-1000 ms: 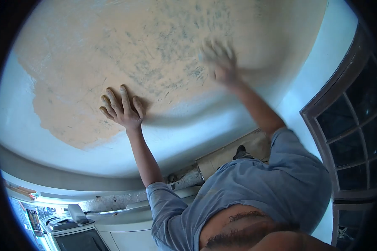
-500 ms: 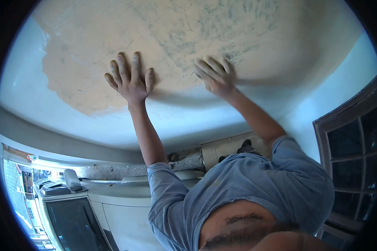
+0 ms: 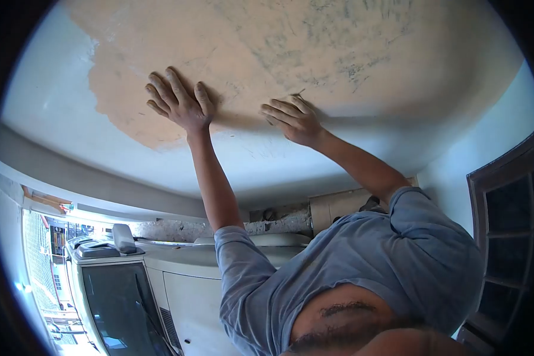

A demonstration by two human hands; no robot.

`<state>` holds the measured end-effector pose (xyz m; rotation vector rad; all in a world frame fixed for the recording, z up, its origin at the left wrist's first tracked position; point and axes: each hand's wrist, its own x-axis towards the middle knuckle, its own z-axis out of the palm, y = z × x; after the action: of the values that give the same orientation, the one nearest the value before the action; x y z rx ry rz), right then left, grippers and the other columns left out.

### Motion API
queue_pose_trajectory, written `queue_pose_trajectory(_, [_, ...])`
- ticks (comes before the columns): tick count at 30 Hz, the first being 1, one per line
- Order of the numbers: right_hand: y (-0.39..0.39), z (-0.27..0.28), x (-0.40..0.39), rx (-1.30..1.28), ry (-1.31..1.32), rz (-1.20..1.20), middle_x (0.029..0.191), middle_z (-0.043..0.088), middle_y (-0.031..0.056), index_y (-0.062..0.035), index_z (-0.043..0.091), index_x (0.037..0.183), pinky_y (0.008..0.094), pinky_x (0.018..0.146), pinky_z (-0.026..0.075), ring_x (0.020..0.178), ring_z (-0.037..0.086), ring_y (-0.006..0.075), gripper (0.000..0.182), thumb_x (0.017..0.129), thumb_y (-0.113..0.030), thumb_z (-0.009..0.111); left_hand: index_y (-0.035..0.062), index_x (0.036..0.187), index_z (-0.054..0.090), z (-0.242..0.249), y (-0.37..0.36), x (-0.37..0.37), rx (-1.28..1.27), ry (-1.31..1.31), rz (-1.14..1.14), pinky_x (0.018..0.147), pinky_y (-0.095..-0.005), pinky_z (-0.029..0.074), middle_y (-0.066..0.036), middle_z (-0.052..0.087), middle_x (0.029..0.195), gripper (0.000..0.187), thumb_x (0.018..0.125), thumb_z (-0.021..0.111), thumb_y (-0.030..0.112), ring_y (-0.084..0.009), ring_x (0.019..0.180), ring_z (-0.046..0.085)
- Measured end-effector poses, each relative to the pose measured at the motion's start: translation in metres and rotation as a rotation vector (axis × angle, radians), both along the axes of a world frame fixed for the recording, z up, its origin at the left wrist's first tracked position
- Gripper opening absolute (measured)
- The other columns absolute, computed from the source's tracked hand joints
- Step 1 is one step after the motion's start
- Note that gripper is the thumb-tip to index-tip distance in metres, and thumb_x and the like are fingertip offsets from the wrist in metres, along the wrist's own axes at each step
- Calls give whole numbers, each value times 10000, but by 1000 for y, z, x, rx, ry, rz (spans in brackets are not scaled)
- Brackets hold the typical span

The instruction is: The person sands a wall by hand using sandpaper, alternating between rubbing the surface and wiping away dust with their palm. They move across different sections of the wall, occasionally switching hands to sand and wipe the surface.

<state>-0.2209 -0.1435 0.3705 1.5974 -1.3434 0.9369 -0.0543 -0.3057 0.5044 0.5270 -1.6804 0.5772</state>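
Note:
My left hand (image 3: 179,102) lies flat on the wall (image 3: 243,35), fingers spread, with nothing visible in it. The wall has a large tan patch of filler with dark scuffs on a white ground. To the right, my right hand (image 3: 293,121) presses against the same patch near its lower edge. Its fingers point left and are bent over a small thin piece that looks like sandpaper; only a pale edge of it shows. Both hands' fingers are coated in tan dust.
A pale vehicle (image 3: 196,296) with a dark window and a mirror (image 3: 123,238) stands at lower left. On the right is a dark-framed paned window or door (image 3: 477,196). A rough grey ledge (image 3: 279,224) runs below the wall.
My right hand has slid left and slightly down across the patch. My left hand has shifted left along the wall, its fingers tilting left. The whole view has turned a little.

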Motion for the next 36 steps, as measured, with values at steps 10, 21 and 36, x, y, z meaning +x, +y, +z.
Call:
queue_pose_trajectory(10, [-17,243,-8,-401,142,-90,1361,564,57,-91,573,1290,481,1118,286,1311,457,214,365,940,-185,535,19,1455,396,-1,-2,-1,-27,1,13,1164,-515,2,-242,242,1552,675,979,349,495,-379,1467,136])
queue_pose_trajectory(21, [50,213,-51,39,-117,-263,1277,622,-46,-229,645,1164,430,1108,315,1220,535,117,318,868,-119,604,39,1446,425,2,3,0,-41,14,1,1161,-524,38,-248,294,1529,664,974,350,501,-399,1449,189])
queue_pose_trajectory(36, [123,180,-155,-199,98,-412,1244,650,63,-112,686,1089,539,1124,267,1204,581,251,276,868,-91,522,36,1409,482,3,3,-4,-119,66,-13,1164,-497,137,-237,359,1500,617,986,376,473,-410,1416,277])
